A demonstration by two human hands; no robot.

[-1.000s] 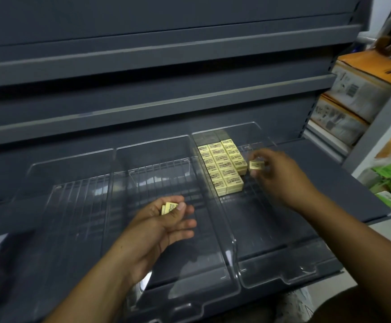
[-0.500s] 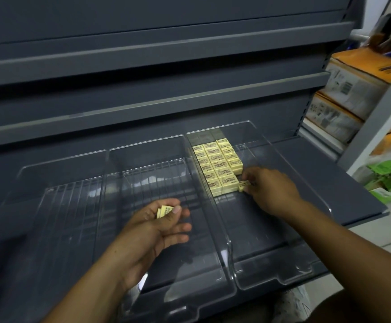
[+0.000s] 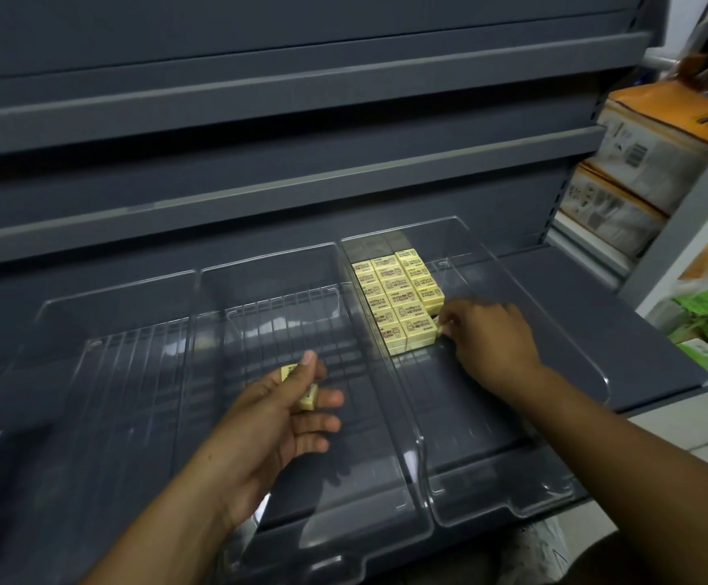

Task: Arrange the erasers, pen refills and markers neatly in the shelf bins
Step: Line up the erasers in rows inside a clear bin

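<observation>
Pale yellow erasers (image 3: pixel 398 297) lie in tidy rows at the back left of the right clear bin (image 3: pixel 554 373). My right hand (image 3: pixel 487 344) is inside that bin, pinching one eraser (image 3: pixel 438 325) against the front right end of the rows. My left hand (image 3: pixel 276 420) hovers over the middle clear bin (image 3: pixel 284 289) and grips a few loose erasers (image 3: pixel 305 394) between thumb and fingers. No pen refills or markers are in view.
A third clear bin (image 3: pixel 103 331) stands at the left on the grey shelf (image 3: pixel 597 314). Grey shelf boards run above. Boxes wrapped in orange and white (image 3: pixel 647 154) are stacked at the right, with green packets (image 3: pixel 706 318) below them.
My right hand carried its eraser down from beside the rows' right side to their front right end. My left hand shifted its erasers slightly, thumb now over them.
</observation>
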